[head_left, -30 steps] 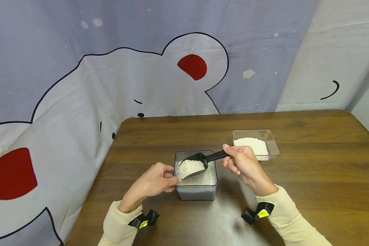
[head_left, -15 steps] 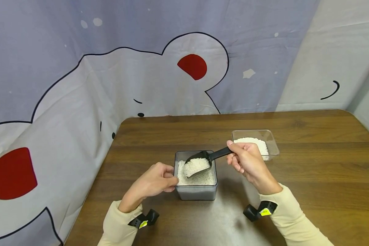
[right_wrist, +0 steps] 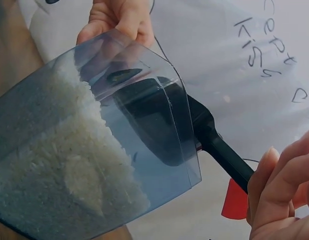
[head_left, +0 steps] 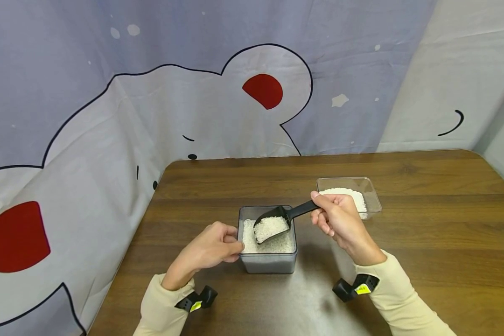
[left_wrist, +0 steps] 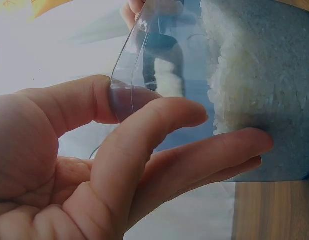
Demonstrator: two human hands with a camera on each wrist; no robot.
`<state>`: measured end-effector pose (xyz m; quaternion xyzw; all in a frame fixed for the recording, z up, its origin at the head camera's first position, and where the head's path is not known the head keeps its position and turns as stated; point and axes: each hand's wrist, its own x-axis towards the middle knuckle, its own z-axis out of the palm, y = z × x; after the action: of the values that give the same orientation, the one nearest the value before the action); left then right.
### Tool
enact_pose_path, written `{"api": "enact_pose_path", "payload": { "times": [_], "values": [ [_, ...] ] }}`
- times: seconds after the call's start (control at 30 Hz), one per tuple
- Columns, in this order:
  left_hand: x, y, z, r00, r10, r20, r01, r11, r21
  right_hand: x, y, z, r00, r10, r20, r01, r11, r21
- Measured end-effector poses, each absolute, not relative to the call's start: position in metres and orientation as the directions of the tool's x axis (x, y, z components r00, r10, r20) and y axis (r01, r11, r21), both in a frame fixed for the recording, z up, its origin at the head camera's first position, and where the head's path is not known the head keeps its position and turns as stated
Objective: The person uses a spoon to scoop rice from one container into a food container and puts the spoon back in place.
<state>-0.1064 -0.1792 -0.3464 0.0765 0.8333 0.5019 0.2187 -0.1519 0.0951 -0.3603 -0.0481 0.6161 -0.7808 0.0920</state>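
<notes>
A black scoop point(head_left: 282, 215) heaped with rice point(head_left: 270, 227) hangs tilted over the mouth of a clear grey container point(head_left: 269, 264). My right hand point(head_left: 343, 225) grips the end of its handle, with the thumb on top. Through the container wall in the right wrist view, the scoop's bowl point(right_wrist: 153, 120) shows above the rice level. On the container's left side, my left hand point(head_left: 210, 247) pinches the rim. The left wrist view has the thumb point(left_wrist: 84, 102) hooked over that rim, while the other fingers point(left_wrist: 209, 155) lie along the outer wall.
Behind my right hand, a shallow clear tray point(head_left: 371, 198) holds white grains point(head_left: 348, 198). Both stand on a brown wooden table point(head_left: 437, 224). A printed cloth point(head_left: 172, 116) hangs along the table's back and left edges.
My right hand has drawn the scoop slightly right, away from the container's left rim, and tipped it a little. It has barely moved in the last half second. My left hand stays put.
</notes>
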Motion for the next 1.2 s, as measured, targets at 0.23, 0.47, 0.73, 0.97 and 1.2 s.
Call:
{"api": "enact_pose_path", "payload": {
  "times": [0.23,0.47,0.73,0.97,1.2],
  "values": [
    [-0.107,-0.180,-0.347,-0.890,0.355,-0.287,-0.094,0.473,0.876,-0.154,0.101,-0.357,-0.971,-0.220,-0.092,0.151,-0.269,-0.951],
    [-0.107,-0.181,-0.347,-0.889,0.355,-0.290,-0.095,0.476,0.874,-0.159,0.115,-0.351,-0.971,-0.234,-0.053,0.134,-0.346,-0.929],
    [-0.107,-0.181,-0.346,-0.886,0.363,-0.288,-0.092,0.472,0.877,-0.166,0.140,-0.346,-0.983,-0.181,-0.041,0.111,-0.399,-0.910],
    [-0.108,-0.182,-0.346,-0.884,0.368,-0.288,-0.093,0.467,0.880,-0.177,0.167,-0.347,-0.985,-0.171,-0.002,0.087,-0.492,-0.866],
    [-0.108,-0.182,-0.345,-0.885,0.357,-0.298,-0.096,0.486,0.869,-0.186,0.196,-0.349,-0.988,-0.149,0.039,0.058,-0.596,-0.801]
  ]
}}
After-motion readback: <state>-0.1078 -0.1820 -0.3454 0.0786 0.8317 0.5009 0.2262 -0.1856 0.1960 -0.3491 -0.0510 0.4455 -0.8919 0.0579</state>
